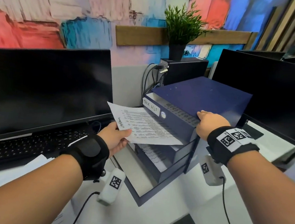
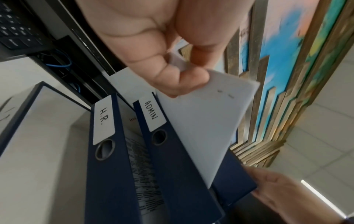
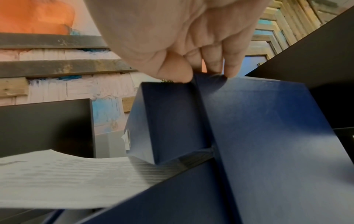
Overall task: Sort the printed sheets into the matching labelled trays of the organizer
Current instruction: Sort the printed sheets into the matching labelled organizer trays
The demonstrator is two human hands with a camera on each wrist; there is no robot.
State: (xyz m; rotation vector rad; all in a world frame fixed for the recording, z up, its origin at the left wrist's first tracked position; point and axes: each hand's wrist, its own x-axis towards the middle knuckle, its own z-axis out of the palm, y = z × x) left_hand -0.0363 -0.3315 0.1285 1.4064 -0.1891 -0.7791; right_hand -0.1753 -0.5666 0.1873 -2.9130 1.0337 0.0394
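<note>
A dark blue stacked paper organizer (image 1: 174,160) stands on the white desk (image 1: 161,211), a black monitor (image 1: 45,88) to its left and a potted green plant (image 1: 181,29) behind. The left hand (image 1: 116,138) pinches a white printed sheet (image 1: 147,126) by its corner, seemingly entering the slot beneath the "TASK LIST" tray (image 1: 176,118). The right hand (image 1: 209,125) grips that tray's top corner, thumb against curled fingers (image 3: 214,63).

Three labelled trays (image 1: 171,121); one held sheet (image 1: 147,126); two monitors (image 1: 45,88); one plant (image 1: 182,25).

An office: desks with 2 dark monitors (image 1: 45,92), keyboard (image 1: 33,144), labelled filing trays (image 1: 168,124).
</note>
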